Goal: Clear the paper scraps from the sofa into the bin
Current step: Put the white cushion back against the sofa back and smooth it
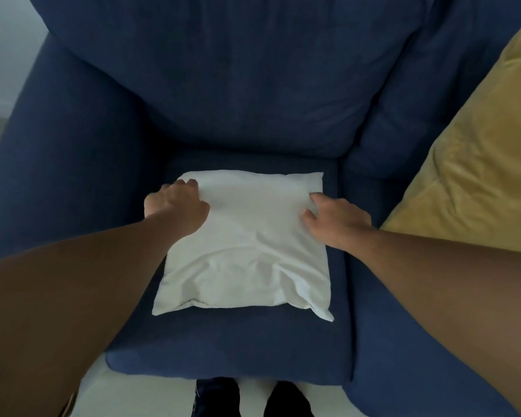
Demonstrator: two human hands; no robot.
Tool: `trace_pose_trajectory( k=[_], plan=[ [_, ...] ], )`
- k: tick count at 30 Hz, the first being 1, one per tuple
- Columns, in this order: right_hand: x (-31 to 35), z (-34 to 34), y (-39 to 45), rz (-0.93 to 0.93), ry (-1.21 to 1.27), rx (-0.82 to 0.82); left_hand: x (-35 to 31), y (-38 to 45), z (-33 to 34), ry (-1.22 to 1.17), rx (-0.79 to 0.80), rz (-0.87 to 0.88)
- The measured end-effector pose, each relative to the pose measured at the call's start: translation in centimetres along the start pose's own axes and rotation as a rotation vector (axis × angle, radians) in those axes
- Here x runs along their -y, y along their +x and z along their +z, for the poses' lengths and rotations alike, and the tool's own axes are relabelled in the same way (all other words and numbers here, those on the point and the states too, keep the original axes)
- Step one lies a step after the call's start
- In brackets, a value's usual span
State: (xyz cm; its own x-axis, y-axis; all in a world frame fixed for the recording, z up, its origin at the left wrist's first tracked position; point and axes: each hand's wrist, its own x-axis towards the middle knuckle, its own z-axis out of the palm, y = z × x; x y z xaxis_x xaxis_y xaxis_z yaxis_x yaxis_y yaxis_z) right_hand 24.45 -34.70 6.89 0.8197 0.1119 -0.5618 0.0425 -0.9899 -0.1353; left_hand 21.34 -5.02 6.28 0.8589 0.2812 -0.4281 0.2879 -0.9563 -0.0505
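**Pillow in the way, no scraps showing**

While no paper scraps or bin are showing, the dark blue fabric sofa (253, 85) is carrying a white square pillow (244, 251), which both hands are gripping: left hand (178, 206) bunching its far-left corner, right hand (334, 219) pinching its right edge. Scraps may be hiding beneath. A mustard-yellow cushion (478, 164) is leaning alongside.

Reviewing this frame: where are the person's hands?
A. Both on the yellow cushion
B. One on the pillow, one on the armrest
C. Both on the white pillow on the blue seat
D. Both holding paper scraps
C: the left hand and right hand each grip a far side of the white pillow, which lies on the sofa seat.
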Motion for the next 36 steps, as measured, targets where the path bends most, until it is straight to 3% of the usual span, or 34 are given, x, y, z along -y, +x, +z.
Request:
trace_pose_trajectory(
  k=[12,19,23,30,36],
  plan=[
    [1.9,3.0,0.4,0.245,0.191,0.220,6.9,3.3,2.3,-0.034,0.183,0.102],
    [1.4,5.3,0.7,0.326,0.327,0.268,6.5,3.0,4.0,-0.169,0.275,0.059],
    [1.0,6.8,1.1,0.397,0.482,0.288,5.7,2.5,5.5,-0.437,0.341,-0.068],
    [1.3,9.1,-0.3,0.467,0.748,0.363,4.5,-1.5,6.3,-0.760,0.611,-0.539],
    [1.7,6.0,0.8,0.374,0.813,0.254,5.6,-1.2,4.6,-0.842,0.486,-0.523]
  ],
)
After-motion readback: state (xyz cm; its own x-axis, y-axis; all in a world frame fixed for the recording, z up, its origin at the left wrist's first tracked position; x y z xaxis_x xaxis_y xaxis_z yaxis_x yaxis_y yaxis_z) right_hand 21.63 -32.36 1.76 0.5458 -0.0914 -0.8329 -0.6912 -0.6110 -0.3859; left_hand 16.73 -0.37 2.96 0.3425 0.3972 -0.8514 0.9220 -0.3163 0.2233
